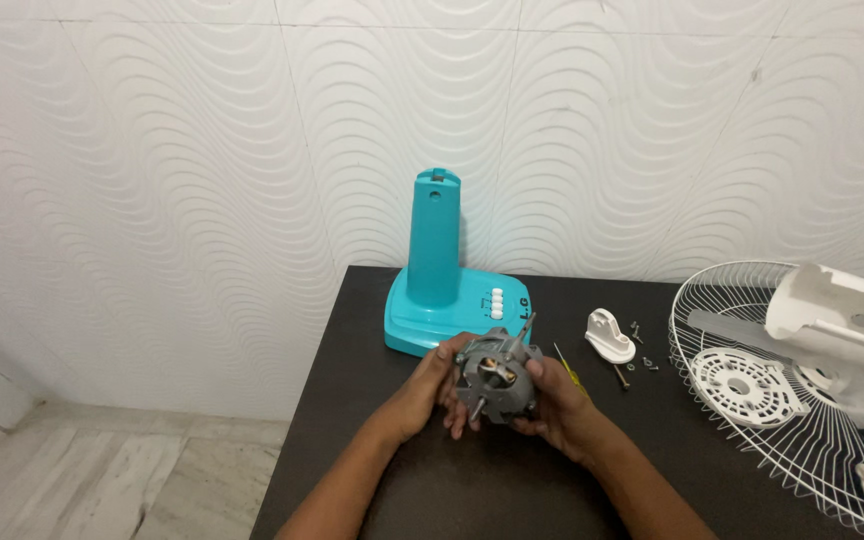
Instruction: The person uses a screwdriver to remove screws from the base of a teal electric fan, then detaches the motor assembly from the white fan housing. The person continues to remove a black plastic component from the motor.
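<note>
Both my hands hold a grey metal fan motor above the dark table. My left hand cups its left side, and my right hand grips its right side. The motor's shaft points up and to the right. Just behind the motor stands a turquoise fan base with a tall upright column and a row of white buttons.
A yellow-handled screwdriver lies beside my right hand. A white plastic bracket and loose screws lie to the right. A white wire fan guard and a white motor housing fill the table's right side. A textured white wall stands behind.
</note>
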